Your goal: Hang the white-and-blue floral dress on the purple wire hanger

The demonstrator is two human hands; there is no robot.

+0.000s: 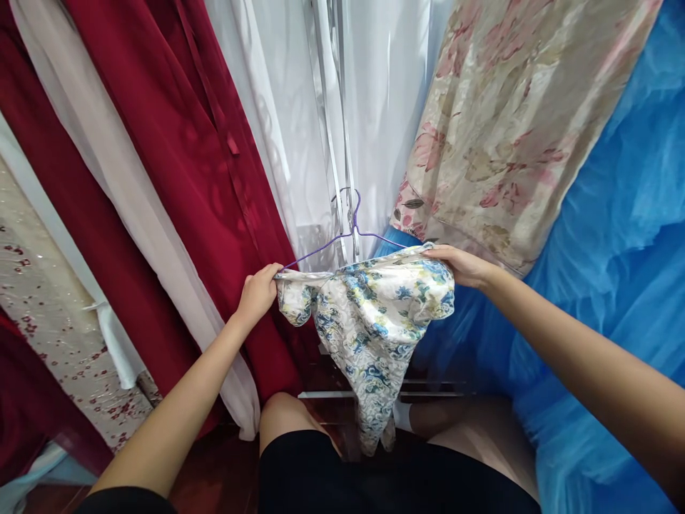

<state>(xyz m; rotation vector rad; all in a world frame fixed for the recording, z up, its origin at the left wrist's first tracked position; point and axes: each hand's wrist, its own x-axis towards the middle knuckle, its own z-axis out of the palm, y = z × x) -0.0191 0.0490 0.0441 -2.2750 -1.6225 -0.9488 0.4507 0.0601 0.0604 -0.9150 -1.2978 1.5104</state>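
Observation:
A white dress with a blue and yellow floral print (374,314) hangs from a purple wire hanger (357,230) in front of my knees. My left hand (257,294) is closed on the dress's top edge at the left end of the hanger. At the opposite end, my right hand (463,265) pinches the top edge near the right sleeve. The neckline is stretched between both hands, and the lower part of the dress narrows down between my legs. The hanger's hook points up, and its ends are hidden by cloth and fingers.
Dark red drapes (160,143) and a pale pink panel (118,164) hang at the left. White fabric (385,107) hangs behind the hanger. A beige floral cloth (497,135) and blue tulle (615,285) fill the right side. Dark reddish floor (214,471) shows below.

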